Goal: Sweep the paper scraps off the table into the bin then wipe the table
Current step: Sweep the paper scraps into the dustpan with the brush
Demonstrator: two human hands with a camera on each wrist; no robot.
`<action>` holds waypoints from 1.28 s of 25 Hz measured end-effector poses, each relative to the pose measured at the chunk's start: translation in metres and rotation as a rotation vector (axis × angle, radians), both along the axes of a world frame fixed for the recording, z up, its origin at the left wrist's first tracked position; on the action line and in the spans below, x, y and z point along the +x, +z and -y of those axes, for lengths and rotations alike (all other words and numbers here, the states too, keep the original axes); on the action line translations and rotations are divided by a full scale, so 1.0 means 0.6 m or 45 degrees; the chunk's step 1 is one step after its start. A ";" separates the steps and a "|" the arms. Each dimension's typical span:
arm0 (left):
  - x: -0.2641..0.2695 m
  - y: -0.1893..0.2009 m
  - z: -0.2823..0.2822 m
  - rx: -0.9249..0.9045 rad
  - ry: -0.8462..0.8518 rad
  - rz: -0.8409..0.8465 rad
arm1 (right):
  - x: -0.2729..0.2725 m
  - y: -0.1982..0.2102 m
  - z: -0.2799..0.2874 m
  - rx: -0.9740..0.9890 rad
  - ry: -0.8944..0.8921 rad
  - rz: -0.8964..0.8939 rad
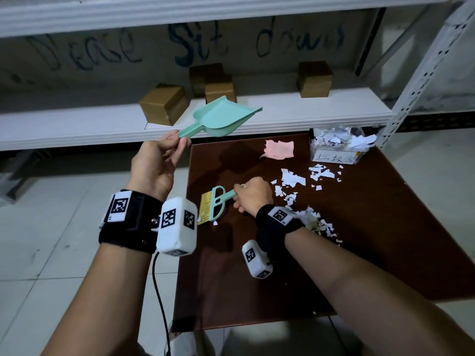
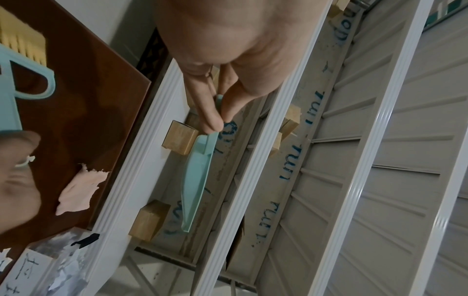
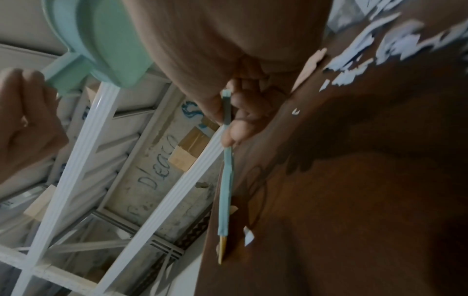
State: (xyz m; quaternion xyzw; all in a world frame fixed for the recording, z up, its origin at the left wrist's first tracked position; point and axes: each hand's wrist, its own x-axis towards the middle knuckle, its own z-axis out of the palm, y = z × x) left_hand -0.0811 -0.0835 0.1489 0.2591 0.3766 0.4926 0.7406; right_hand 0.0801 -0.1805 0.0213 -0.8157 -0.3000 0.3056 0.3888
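My left hand [image 1: 164, 150] pinches the handle of a mint-green dustpan [image 1: 221, 118], held in the air above the table's far left corner; in the left wrist view the dustpan [image 2: 196, 180] shows edge-on below my fingers [image 2: 211, 112]. My right hand [image 1: 253, 195] grips the handle of a small green brush [image 1: 214, 205] with yellow bristles, lying low over the dark brown table [image 1: 359, 265] near its left edge. White paper scraps [image 1: 295, 179] lie scattered right of the brush, with a heap [image 1: 317, 222] by my right wrist. A clear bin [image 1: 339, 145] full of scraps stands at the far right corner.
A pink torn sheet [image 1: 279, 149] lies on the table left of the bin. Behind the table runs a white shelf [image 1: 77, 124] bearing several cardboard boxes [image 1: 164, 104]. A perforated white shelf post [image 1: 421, 73] stands right of the bin. Tiled floor [image 1: 64, 253] surrounds the table.
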 end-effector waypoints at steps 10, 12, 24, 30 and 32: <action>0.032 -0.001 0.021 -0.002 -0.037 -0.016 | 0.166 0.059 0.112 -0.195 0.027 0.429; 0.044 0.001 0.028 -0.008 -0.040 -0.012 | 0.190 0.067 0.131 -0.216 -0.019 0.521; 0.064 0.001 0.043 -0.021 -0.052 -0.009 | 0.259 0.134 0.145 0.015 -0.039 0.835; 0.056 -0.002 0.036 -0.017 -0.047 -0.016 | 0.287 0.116 0.133 -0.119 0.086 0.998; 0.052 -0.003 0.035 -0.015 -0.042 -0.022 | 0.294 0.106 0.131 -0.124 0.115 1.013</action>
